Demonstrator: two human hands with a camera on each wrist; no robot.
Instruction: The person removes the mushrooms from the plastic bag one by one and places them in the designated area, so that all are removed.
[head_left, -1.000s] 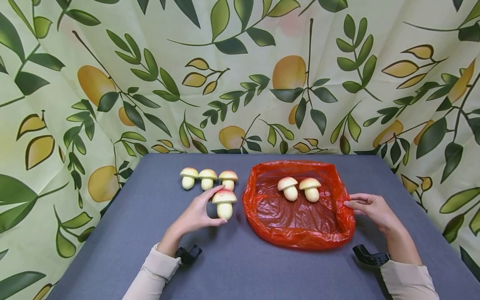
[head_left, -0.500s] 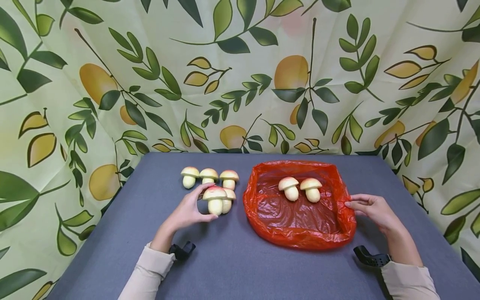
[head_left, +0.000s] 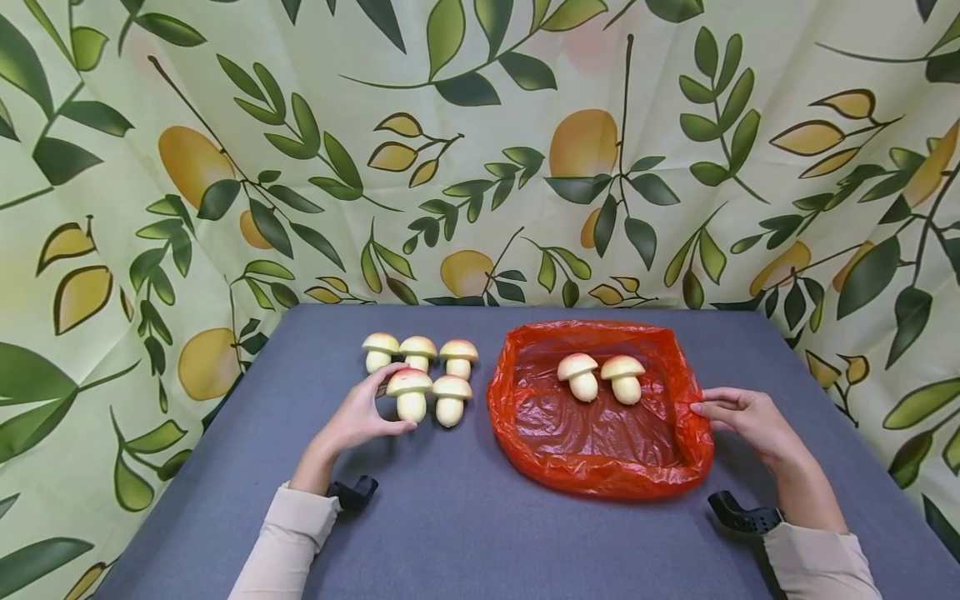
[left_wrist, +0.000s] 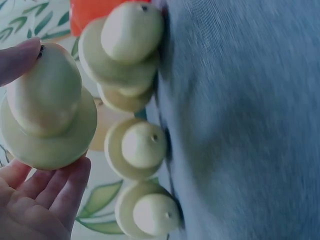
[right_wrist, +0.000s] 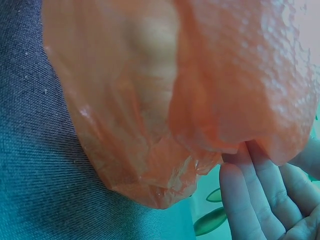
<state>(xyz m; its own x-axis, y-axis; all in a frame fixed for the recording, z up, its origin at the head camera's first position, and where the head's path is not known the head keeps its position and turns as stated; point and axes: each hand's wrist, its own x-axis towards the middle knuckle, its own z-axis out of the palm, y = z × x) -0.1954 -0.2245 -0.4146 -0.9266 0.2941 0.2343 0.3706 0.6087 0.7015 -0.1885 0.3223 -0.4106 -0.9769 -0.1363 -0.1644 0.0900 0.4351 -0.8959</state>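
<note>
My left hand grips a toy mushroom with a red-tinged cap and pale stem. In the left wrist view, thumb and fingers hold the mushroom at stem end and cap, apart from the table. Just right of it stands another mushroom. Behind are three more: a left one, a middle one and a right one. My right hand pinches the right rim of an opened red plastic bag; two mushrooms lie inside. In the right wrist view, the bag hides some fingertips.
A grey-blue cloth covers the table. Behind and beside it hangs a leaf-and-fruit patterned curtain. Black wrist straps sit at both wrists, the left one close above the table.
My left hand has moved left with its mushroom, away from the bag. The mushroom standing to its right, hidden behind it at first, now shows fully. My right hand stays at the bag's rim.
</note>
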